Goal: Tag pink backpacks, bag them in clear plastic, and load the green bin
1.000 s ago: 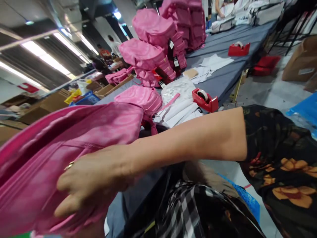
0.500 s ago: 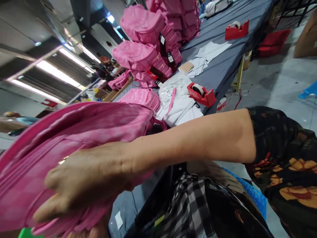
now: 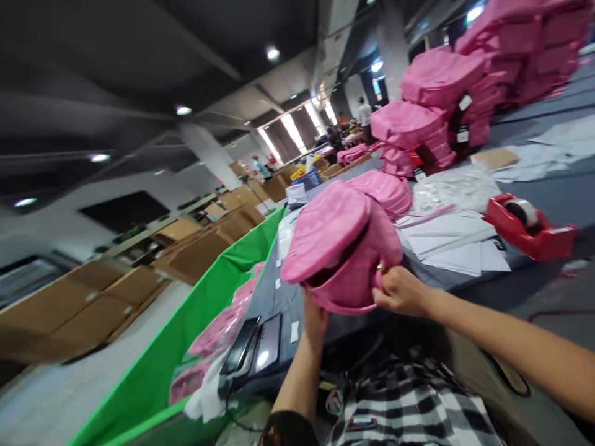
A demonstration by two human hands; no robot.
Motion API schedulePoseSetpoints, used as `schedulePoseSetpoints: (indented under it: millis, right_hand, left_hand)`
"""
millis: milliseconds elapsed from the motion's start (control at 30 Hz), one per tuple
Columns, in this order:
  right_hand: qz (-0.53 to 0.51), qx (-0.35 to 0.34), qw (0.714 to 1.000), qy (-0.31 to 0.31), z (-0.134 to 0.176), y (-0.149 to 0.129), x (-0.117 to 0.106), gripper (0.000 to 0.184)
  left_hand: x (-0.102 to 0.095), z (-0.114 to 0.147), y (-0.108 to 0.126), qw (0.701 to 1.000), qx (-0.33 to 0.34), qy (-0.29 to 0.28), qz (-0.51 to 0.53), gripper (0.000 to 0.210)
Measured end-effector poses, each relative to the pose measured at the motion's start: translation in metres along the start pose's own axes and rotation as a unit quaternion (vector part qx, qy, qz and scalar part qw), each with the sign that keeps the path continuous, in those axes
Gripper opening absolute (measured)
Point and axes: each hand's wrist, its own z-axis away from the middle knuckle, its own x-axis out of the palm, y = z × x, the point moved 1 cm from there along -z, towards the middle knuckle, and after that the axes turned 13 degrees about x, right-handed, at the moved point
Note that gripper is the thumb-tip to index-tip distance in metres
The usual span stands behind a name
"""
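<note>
Both hands grip a pink backpack [image 3: 341,248] above the near edge of the desk [image 3: 558,198].
No writing can be read; the tags on the stacked pink bags [image 3: 432,118] are blurred. The left hand [image 3: 316,319] clasps the backpack's underside and the right hand [image 3: 402,291] pinches its rim. Half a second ago it filled the view beneath the right arm; now it sits further off, mouth gaping, glossy. A red tape dispenser [image 3: 530,226] stands to the right.

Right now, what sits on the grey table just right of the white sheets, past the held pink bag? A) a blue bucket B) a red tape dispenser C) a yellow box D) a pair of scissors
B: a red tape dispenser with a roll of tape stands on the grey table beside the white sheets, beyond the pink bag that both hands hold.
</note>
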Motion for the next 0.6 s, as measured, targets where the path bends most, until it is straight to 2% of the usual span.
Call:
schedulePoseSetpoints:
  millis: [67,100,167,200,233,300,333,400,467,533,600]
  right_hand:
    - [-0.070,0.085,0.992,-0.053,0.010,0.026,0.032,0.047]
    - [-0.133,0.151,0.976,-0.086,0.019,0.038,0.047,0.050]
    - [-0.201,0.219,0.945,-0.137,0.041,0.058,0.067,0.057]
    - [-0.209,0.233,0.937,-0.155,0.051,0.067,0.070,0.059]
    - [-0.191,0.230,0.941,-0.159,0.059,0.074,0.067,0.059]
    - [-0.124,0.216,0.961,-0.118,0.064,0.085,0.049,0.055]
    - [-0.083,0.214,0.971,-0.073,0.061,0.088,0.035,0.051]
    - [-0.009,0.215,0.976,0.031,0.045,0.093,0.010,0.039]
    - [0.029,0.206,0.974,0.090,0.025,0.093,0.000,0.029]
    - [0.032,0.178,0.979,0.093,0.009,0.089,0.010,0.033]
    - [0.016,0.147,0.986,0.079,0.004,0.083,0.033,0.042]
  left_hand:
    - [-0.004,0.009,-0.020,0.998,-0.051,0.046,0.007,0.060]
    - [-0.010,0.017,-0.027,0.995,-0.073,0.065,0.007,0.058]
    - [-0.029,0.035,-0.032,0.989,-0.106,0.102,-0.002,0.053]
    - [-0.040,0.045,-0.030,0.986,-0.111,0.125,-0.016,0.050]
    - [-0.050,0.052,-0.025,0.984,-0.097,0.145,-0.044,0.048]
    - [-0.060,0.061,-0.009,0.981,-0.013,0.144,-0.133,0.042]
    - [-0.058,0.060,0.001,0.975,0.049,0.115,-0.185,0.040]
    - [-0.043,0.051,0.018,0.948,0.167,0.020,-0.272,0.042]
    - [-0.020,0.033,0.029,0.919,0.231,-0.071,-0.313,0.047]
    - [0.000,0.010,0.034,0.898,0.245,-0.134,-0.340,0.054]
    - [0.006,-0.013,0.033,0.885,0.220,-0.186,-0.366,0.062]
